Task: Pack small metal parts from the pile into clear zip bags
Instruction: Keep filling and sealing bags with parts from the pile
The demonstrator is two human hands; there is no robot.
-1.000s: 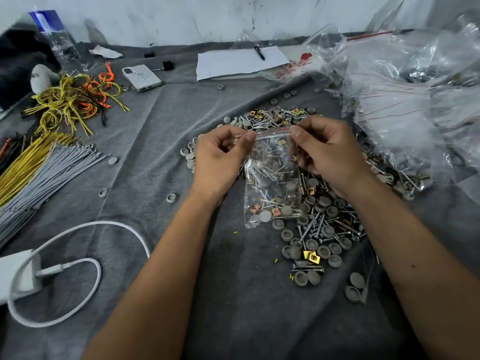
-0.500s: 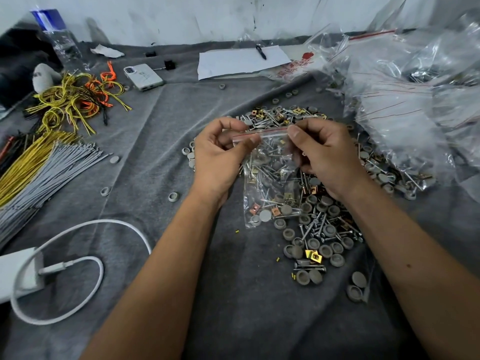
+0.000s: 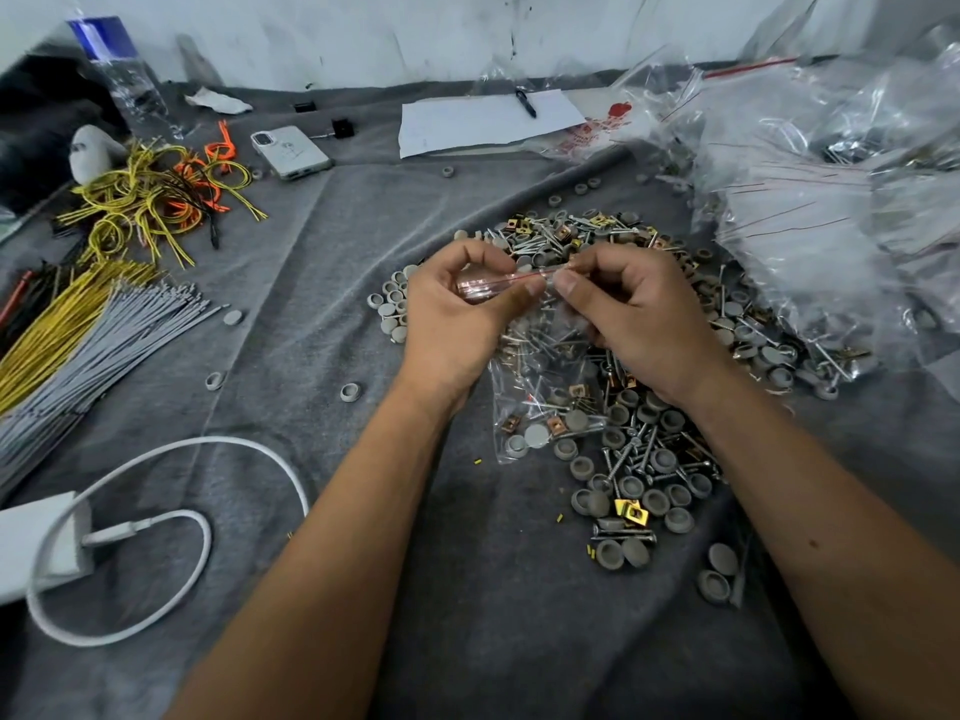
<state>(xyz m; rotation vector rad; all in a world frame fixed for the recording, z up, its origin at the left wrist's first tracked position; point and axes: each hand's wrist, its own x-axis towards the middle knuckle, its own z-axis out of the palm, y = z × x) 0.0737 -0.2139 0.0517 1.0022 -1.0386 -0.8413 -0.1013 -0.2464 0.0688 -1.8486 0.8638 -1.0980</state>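
Observation:
A clear zip bag (image 3: 540, 402) with screws, grey caps and gold clips inside hangs over the grey cloth. My left hand (image 3: 457, 314) pinches the left part of its red zip strip (image 3: 514, 279) between thumb and fingers. My right hand (image 3: 639, 314) pinches the strip's right end, thumb tips nearly meeting. Behind and beside the bag spreads the pile of loose screws, caps and clips (image 3: 644, 459).
A heap of clear zip bags (image 3: 810, 210) fills the right. Left lie grey and yellow cable ties (image 3: 78, 345), tangled wires (image 3: 156, 200), a phone (image 3: 291, 152), a water bottle (image 3: 117, 70) and a white charger with cable (image 3: 171, 517). Paper with a pen (image 3: 483, 119) lies at the back.
Both hands have come closer together along the bag's top, and the mouth that stood open a second ago is now pressed flat along the red strip.

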